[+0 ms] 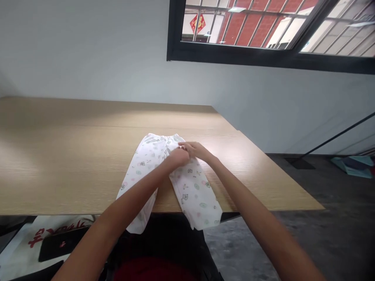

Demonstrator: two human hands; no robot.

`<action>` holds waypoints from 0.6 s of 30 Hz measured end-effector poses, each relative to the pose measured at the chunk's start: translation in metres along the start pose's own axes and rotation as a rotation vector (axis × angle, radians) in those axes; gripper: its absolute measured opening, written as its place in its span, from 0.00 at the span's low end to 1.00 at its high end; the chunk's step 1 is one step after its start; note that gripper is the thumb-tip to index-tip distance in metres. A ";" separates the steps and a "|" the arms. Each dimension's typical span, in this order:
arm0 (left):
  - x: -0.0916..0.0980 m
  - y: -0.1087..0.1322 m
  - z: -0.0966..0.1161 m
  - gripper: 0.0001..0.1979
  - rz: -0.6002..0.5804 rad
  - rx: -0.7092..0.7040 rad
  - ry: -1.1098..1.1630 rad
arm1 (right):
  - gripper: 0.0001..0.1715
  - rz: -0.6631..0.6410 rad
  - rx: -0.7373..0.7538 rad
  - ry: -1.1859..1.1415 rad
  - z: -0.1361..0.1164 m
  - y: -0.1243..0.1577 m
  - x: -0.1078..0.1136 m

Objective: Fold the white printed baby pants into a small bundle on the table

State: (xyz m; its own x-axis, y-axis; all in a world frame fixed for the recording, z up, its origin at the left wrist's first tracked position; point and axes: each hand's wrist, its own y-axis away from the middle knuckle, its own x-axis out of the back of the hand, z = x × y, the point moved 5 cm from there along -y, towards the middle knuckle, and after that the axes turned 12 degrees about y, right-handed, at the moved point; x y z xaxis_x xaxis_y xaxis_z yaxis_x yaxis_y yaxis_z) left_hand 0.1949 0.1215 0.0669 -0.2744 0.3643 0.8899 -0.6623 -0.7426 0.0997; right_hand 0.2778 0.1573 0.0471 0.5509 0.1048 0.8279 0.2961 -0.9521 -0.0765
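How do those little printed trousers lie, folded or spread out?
Spread out: the trousers lie flat on the table, both legs apart, cuffs hanging over its near edge.

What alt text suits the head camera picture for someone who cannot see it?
The left hand and right hand meet on small white printed trousers lying flat on a wooden table, leg ends hanging over its near edge.

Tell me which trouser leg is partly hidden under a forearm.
The leg on the person's left: the left forearm crosses over its lower part near the table edge. The other leg lies fully visible between the two arms.
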 end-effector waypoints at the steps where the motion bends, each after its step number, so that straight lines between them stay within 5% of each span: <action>1: -0.013 0.008 0.010 0.15 0.000 -0.014 -0.002 | 0.24 0.001 0.001 0.096 0.008 0.000 -0.005; 5: -0.082 0.078 0.053 0.39 0.073 -0.072 -0.045 | 0.25 0.100 0.075 0.331 0.025 -0.007 -0.022; 6: -0.095 0.094 0.062 0.44 0.187 -0.113 -0.087 | 0.25 0.112 0.064 0.332 0.027 -0.009 -0.025; 9: -0.120 0.120 0.071 0.36 0.478 -0.163 -0.188 | 0.25 0.144 0.028 0.303 0.029 -0.011 -0.028; 13: -0.119 0.119 0.069 0.14 0.720 -0.341 -0.006 | 0.24 0.237 -0.104 0.181 0.030 -0.009 -0.024; 18: -0.096 0.120 0.060 0.16 0.731 -0.430 0.367 | 0.22 0.247 -0.191 -0.018 0.021 0.001 -0.020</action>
State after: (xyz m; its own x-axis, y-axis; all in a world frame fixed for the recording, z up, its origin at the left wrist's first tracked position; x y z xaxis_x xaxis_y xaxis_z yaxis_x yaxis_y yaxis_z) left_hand 0.1833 -0.0361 0.0202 -0.8813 0.0968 0.4625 -0.4191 -0.6120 -0.6707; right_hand 0.2832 0.1605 0.0192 0.6023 -0.1328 0.7871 0.0004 -0.9860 -0.1666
